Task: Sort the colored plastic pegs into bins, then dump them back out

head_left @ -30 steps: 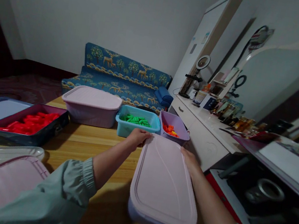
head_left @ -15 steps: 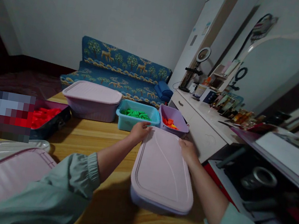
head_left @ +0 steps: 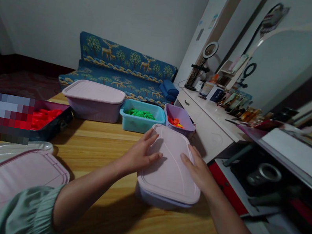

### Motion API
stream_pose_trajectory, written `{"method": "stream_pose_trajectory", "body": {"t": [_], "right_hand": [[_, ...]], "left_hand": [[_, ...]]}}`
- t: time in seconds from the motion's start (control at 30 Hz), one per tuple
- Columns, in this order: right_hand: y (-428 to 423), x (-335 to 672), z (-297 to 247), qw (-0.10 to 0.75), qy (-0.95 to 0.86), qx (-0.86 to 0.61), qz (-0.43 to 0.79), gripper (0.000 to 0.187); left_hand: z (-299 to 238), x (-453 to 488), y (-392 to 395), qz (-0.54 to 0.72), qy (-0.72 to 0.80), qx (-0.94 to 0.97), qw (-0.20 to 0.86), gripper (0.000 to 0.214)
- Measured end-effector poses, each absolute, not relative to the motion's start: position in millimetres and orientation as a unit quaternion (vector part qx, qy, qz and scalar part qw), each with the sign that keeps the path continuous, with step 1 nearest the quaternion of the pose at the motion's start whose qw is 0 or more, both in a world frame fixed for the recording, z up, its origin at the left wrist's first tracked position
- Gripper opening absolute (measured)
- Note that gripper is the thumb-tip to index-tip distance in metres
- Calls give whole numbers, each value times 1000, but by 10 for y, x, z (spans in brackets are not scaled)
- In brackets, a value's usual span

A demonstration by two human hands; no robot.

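The lidded box (head_left: 151, 197) stands close to the right edge of the wooden table (head_left: 100, 141), with a drop to the floor on that side. Both hands bear down on its pink lid (head_left: 169, 167), so a push that leans rightward could, I think, slide the whole box toward that edge. Uneven pressure is the other risk. If one side is pressed harder, the opposite corner of the lid may spring up instead of seating. I cannot tell from here whether the rim is closed all the way round. The far end of the lid comes very near the purple tub (head_left: 187, 119) holding orange pieces, though whether they touch is not clear. A shove away from the person might knock that tub or the teal tub (head_left: 131, 123) of green pieces to its left.

The left hand (head_left: 137, 156) lies flat on the left side of the lid, fingers spread and pointing far and right, gripping nothing. The right hand (head_left: 198, 173) rests likewise on the right side, palm down and fingers loose, closed around nothing. The lid sits directly under both palms, in front of the person and right of the table's middle.
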State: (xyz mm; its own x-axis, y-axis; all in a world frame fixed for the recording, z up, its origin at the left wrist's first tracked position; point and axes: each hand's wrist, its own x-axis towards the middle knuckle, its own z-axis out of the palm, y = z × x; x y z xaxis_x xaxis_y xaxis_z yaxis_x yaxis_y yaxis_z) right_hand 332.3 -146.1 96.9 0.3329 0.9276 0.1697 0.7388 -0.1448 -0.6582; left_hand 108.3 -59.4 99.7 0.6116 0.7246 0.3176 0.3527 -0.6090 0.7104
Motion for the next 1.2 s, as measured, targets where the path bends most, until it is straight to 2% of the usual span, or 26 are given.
{"method": "stream_pose_trajectory", "body": {"t": [0.33, 0.6, 0.97, 1.2], "right_hand": [[-1741, 3149, 1081, 298, -552, -759, 175, 87], [-1898, 2974, 895, 293, -596, -744, 71, 77], [-1879, 3018, 970, 241, -595, -764, 60, 80], [-1839, 2950, 1112, 263, -592, -762, 18, 82]], "left_hand": [[1015, 1078, -736, 277, 345, 848, 293, 77], [900, 1017, -814, 224, 345, 876, 252, 83], [905, 966, -710, 302, 316, 834, 336, 71], [1000, 881, -770, 299, 317, 837, 331, 69]]}}
